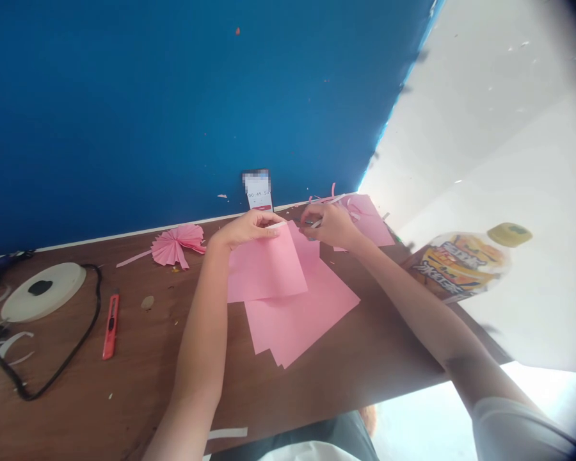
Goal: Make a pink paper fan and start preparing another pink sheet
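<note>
A pink sheet (266, 269) is held raised by its top edge over a stack of pink sheets (297, 320) lying on the brown surface (365, 358). Its top edge is pinched by the left hand (249, 230), the grip pressed together on the paper. Just right of the sheet's top corner the right hand (329, 224) is curled over something small and pale; how its grip stands cannot be told. Behind the sheet a phone (259, 191) is propped against the blue wall (173, 96). Left of the sheet a pink paper fan (175, 246) is seen, and farther left a red cutter (110, 325), a black cable (72, 352) and a white disc (43, 291). Well right of the sheet a yellow-capped bottle (465, 262) is seen at the surface's edge.
</note>
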`<state>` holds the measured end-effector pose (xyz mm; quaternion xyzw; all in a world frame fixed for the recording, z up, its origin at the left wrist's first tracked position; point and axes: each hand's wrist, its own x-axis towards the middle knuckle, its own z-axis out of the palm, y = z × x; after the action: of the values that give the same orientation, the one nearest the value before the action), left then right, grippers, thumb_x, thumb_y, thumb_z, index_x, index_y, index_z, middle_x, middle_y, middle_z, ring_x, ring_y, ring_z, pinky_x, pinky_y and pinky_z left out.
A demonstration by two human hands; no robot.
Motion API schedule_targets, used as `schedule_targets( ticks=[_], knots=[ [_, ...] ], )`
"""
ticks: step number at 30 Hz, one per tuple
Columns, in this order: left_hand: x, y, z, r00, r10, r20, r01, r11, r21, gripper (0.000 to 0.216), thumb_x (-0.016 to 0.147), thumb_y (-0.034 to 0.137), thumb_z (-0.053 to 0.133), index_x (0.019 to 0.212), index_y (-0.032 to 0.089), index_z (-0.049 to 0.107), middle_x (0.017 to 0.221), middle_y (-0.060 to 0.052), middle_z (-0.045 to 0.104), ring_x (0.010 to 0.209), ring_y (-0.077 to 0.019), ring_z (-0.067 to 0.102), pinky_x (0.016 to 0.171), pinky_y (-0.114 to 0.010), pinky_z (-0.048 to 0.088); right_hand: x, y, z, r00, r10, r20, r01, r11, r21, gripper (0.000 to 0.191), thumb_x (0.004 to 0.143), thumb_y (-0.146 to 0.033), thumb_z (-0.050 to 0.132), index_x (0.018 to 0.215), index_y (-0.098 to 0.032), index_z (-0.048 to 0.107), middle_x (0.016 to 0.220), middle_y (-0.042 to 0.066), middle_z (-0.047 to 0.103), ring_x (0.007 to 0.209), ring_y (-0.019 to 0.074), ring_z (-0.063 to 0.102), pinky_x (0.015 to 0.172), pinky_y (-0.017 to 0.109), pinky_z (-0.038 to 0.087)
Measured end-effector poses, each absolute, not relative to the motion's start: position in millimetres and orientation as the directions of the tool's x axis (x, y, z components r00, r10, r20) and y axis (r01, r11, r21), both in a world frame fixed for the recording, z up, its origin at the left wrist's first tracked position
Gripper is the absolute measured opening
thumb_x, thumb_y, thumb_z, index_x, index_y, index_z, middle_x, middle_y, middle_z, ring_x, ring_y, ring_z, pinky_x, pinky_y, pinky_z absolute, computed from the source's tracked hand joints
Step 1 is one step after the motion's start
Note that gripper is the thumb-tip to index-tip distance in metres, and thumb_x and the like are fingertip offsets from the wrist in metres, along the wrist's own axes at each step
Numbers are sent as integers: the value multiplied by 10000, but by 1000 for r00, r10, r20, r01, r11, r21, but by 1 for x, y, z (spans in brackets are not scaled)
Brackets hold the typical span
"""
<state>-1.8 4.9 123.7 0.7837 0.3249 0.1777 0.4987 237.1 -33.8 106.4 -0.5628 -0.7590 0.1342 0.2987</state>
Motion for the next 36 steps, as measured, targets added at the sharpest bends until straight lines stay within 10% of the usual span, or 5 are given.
schedule_targets(
  ticks=[5, 12, 20, 24, 36],
  knots=[
    [-4, 7, 117, 799, 582, -152, 358, -257, 898, 511, 694, 277, 676, 1199, 217, 629, 1204, -80, 635, 1074, -220, 578, 870, -310, 450, 229, -27, 87, 22, 934, 358, 793, 202, -576, 137, 695, -314, 630, 779, -206, 620, 765, 16, 657, 636, 140, 521, 567, 257, 315],
    [0, 22, 87, 758, 586, -287, 457, -162, 875, 598, 641, 257, 732, 1221, 199, 599, 1192, -118, 652, 1025, -214, 625, 870, -312, 452, 235, -20, 65, -72, 961, -266, 487, -199, -850, 120, 714, -299, 629, 752, -189, 597, 551, -23, 486, 467, 95, 385, 471, 246, 277],
    [12, 26, 74, 706, 655, -268, 502, -197, 842, 436, 624, 328, 736, 1011, 166, 617, 869, -48, 678, 745, -153, 614, 644, -241, 420, 225, -16, 47, -22, 979, 204, 551, 182, -814, 215, 814, -347, 499, 822, -180, 635, 858, 52, 655, 774, 164, 555, 660, 265, 397],
    [16, 27, 68, 653, 729, -207, 494, -202, 846, 406, 627, 373, 732, 950, 167, 596, 812, -29, 655, 705, -140, 586, 614, -234, 395, 219, -18, 44, -207, 966, 152, 374, 222, -901, 256, 746, -382, 585, 900, -182, 627, 735, 5, 613, 691, 141, 524, 644, 259, 399],
    [-42, 38, 71, 554, 809, -196, 585, -211, 783, 345, 670, 469, 677, 807, 154, 700, 799, -33, 665, 718, -157, 547, 649, -258, 374, 255, -6, 56, -37, 993, -111, 358, -90, -929, 156, 584, -251, 690, 705, -169, 636, 625, 10, 587, 599, 143, 524, 557, 275, 410]
  ],
)
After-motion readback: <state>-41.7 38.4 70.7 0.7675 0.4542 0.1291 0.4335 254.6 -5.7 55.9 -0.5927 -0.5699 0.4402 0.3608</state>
